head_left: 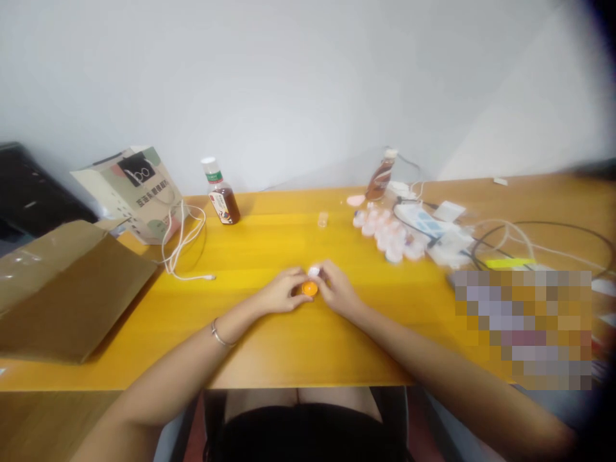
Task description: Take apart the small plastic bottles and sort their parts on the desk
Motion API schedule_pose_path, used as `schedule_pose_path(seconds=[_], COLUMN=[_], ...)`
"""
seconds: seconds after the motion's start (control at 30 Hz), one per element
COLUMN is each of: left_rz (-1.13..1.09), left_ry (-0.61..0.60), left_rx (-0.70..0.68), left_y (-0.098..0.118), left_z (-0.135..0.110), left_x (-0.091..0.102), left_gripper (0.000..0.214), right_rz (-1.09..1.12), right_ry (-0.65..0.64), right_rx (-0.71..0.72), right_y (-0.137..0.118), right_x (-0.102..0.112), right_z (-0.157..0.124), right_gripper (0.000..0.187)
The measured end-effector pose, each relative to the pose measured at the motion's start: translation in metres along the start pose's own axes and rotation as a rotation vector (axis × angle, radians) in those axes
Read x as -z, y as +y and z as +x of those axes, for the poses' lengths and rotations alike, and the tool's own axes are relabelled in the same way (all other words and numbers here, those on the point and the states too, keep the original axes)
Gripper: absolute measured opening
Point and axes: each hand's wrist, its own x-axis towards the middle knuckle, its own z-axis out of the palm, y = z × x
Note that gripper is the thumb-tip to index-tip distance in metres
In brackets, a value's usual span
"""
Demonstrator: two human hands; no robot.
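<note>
Both of my hands meet at the middle of the yellow wooden table point(269, 359). My left hand point(282, 292) and my right hand point(337, 289) are closed around a small orange round object point(310, 289). A small white piece point(314, 272) shows just above it, between my fingertips. What the orange object is cannot be made out. A thin bracelet point(220, 336) sits on my left wrist.
A dark drink bottle point(222, 196) stands at the back, and another bottle point(381, 176) leans further right. Several small pink cups point(385, 232) lie beside white devices and cables point(500, 240). A paper bag point(137, 189), white cable point(185, 250) and cardboard box point(62, 289) are on the left.
</note>
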Motion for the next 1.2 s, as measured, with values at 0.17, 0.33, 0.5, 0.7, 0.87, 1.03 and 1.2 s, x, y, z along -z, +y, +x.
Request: schedule_pose_path(seconds=[0.17, 0.33, 0.5, 0.7, 0.87, 1.03, 1.2], left_rz=[-0.131, -0.196, -0.3, -0.467, -0.473, -0.414, -0.237], left_ry=[-0.181, -0.274, 0.173, 0.284, 0.297, 0.395, 0.494], left_rx=[-0.053, -0.058, 0.142, 0.014, -0.038, -0.059, -0.143], left_y=[-0.005, -0.005, -0.014, -0.007, 0.002, 0.006, 0.01], left_z=[-0.009, -0.012, -0.006, -0.001, -0.003, -0.004, -0.006], left_x=[0.022, 0.041, 0.038, 0.014, 0.005, 0.005, 0.006], left_gripper=[0.033, 0.045, 0.027, 0.03, 0.025, 0.02, 0.02], right_rz=[0.36, 0.602, 0.655, 0.626, 0.621, 0.684, 0.709], right_ry=[-0.005, -0.043, -0.104, -0.247, -0.341, -0.264, -0.174], right_rx=[-0.234, -0.42, -0.414, -0.342, -0.378, -0.447, -0.487], right_y=[0.0, 0.001, 0.0, -0.013, -0.021, -0.023, -0.03], right_x=[-0.004, -0.005, -0.006, 0.006, 0.019, 0.019, 0.02], right_z=[0.007, 0.022, 0.031, 0.02, 0.013, 0.014, 0.012], right_gripper=[0.016, 0.022, 0.02, 0.015, 0.014, 0.01, 0.012])
